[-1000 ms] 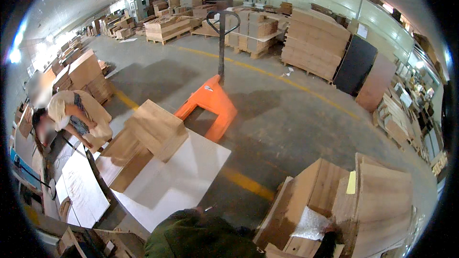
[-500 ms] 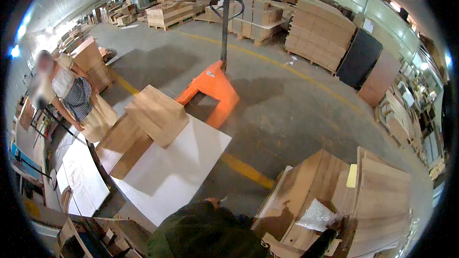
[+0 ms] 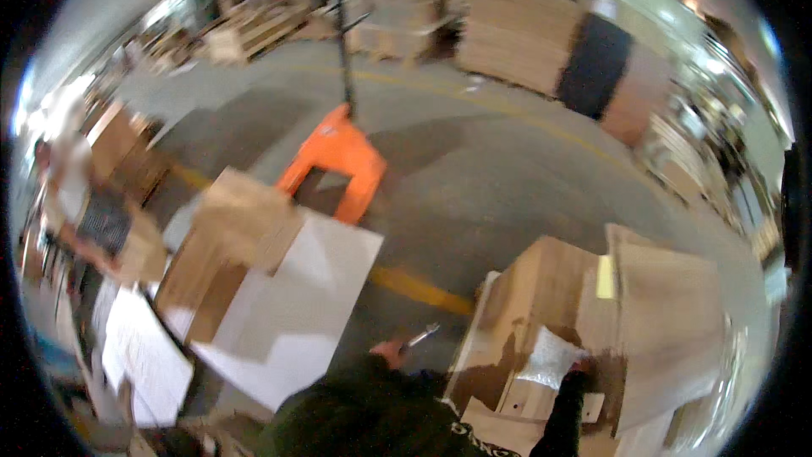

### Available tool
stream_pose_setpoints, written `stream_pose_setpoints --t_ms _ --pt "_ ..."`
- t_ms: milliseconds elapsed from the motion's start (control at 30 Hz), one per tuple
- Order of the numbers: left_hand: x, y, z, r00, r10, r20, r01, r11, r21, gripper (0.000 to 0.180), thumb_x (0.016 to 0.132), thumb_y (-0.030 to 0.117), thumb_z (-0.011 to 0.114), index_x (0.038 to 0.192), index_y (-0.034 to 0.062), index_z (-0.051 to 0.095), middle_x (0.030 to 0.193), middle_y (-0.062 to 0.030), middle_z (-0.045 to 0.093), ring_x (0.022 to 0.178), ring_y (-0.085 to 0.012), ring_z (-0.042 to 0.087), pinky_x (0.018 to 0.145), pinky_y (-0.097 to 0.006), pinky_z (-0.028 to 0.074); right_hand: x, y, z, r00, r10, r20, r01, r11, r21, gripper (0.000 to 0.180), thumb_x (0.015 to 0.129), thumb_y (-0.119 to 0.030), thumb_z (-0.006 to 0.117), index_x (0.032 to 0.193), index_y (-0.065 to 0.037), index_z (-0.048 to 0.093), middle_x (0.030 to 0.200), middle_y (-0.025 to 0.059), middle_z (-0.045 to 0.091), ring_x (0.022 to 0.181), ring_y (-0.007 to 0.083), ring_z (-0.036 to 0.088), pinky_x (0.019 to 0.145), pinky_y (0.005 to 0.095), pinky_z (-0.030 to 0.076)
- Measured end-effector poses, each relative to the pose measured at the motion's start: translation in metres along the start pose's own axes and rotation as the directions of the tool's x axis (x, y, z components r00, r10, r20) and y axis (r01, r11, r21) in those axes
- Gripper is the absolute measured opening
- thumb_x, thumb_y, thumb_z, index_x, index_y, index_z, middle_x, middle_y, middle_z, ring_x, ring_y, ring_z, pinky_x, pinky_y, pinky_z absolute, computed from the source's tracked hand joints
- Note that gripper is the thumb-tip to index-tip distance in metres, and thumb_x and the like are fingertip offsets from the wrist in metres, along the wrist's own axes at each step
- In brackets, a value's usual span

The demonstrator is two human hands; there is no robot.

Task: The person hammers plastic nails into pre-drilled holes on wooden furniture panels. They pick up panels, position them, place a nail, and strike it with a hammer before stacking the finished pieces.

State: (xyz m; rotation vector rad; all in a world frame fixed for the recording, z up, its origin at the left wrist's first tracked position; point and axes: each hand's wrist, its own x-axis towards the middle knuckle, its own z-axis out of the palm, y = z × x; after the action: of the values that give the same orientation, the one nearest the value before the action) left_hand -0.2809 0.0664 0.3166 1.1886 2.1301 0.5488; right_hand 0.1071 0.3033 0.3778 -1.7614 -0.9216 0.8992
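My left hand (image 3: 390, 353) is closed around a slim silvery tool (image 3: 420, 336), shaped like a pen, which points up and to the right over the floor. Its exact kind is too blurred to tell. My right hand (image 3: 580, 365) grips the right edge of a crinkled clear plastic bag (image 3: 545, 359). That bag rests on brown wood-grain panels (image 3: 541, 288) at the lower right; what it contains I cannot make out. Beside it stands a larger wood-grain panel (image 3: 668, 322), and a yellow slip (image 3: 605, 278) is on the panels above the bag.
Left of me, wood-grain boxes (image 3: 241, 224) sit on a white board (image 3: 292, 313). An orange pallet jack (image 3: 338, 152) stands beyond. A person (image 3: 101, 220) is at the far left, near more white boards (image 3: 148, 355). Stacked cartons (image 3: 516, 34) line the back.
The view has shifted, so the scene sits further left and higher. My left hand has moved rightward, and more of the silvery tool shows. My right hand stays at the bag.
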Motion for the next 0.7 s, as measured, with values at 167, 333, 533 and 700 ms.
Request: stream_pose_setpoints --t_ms 167,333,533,700 --pt "0.063 0.032 0.009 0.958 0.281 -0.062 -0.282 0.959 -0.001 0.031 0.073 0.033 0.052 0.09 0.0065 0.052 0.078 -0.0149 0.057 0.069 -0.0292 0.057 0.059 -0.037 0.045 -0.012 -0.005 0.028 1.0 0.03 -0.008 -0.029 0.989 0.143 0.021 0.082 -0.014 0.045 0.098 0.0 0.05 0.084 0.015 0.054 0.08 0.0208 0.053 0.068 0.0312 0.044" --pt "0.098 0.188 0.002 0.805 0.583 0.108 -0.578 0.813 -0.077 0.031 0.073 0.032 0.052 0.09 0.0065 0.053 0.078 -0.0145 0.058 0.068 -0.0285 0.057 0.059 -0.036 0.045 0.011 -0.027 0.052 0.996 0.084 0.023 -0.087 0.952 0.295 0.022 0.082 -0.014 0.045 0.098 0.0 0.049 0.084 0.0149 0.053 0.08 0.021 0.053 0.068 0.0314 0.044" --pt "0.056 0.276 0.025 0.574 0.763 0.298 -0.757 0.633 -0.162 0.031 0.073 0.032 0.053 0.09 0.0065 0.053 0.077 -0.0139 0.058 0.068 -0.0277 0.056 0.059 -0.036 0.045 0.002 -0.022 0.019 0.992 0.13 -0.008 -0.107 0.85 0.515 0.022 0.083 -0.014 0.044 0.099 0.0 0.049 0.084 0.0148 0.053 0.081 0.0211 0.053 0.069 0.0316 0.044" --pt "0.049 0.284 0.023 0.516 0.775 0.365 -0.772 0.606 -0.195 0.03 0.073 0.032 0.053 0.09 0.0065 0.053 0.077 -0.0135 0.058 0.067 -0.0271 0.056 0.059 -0.035 0.045 -0.004 -0.02 0.026 0.988 0.152 0.005 -0.123 0.778 0.616 0.022 0.083 -0.014 0.044 0.1 0.0 0.049 0.085 0.0147 0.053 0.081 0.0212 0.052 0.069 0.0318 0.044"
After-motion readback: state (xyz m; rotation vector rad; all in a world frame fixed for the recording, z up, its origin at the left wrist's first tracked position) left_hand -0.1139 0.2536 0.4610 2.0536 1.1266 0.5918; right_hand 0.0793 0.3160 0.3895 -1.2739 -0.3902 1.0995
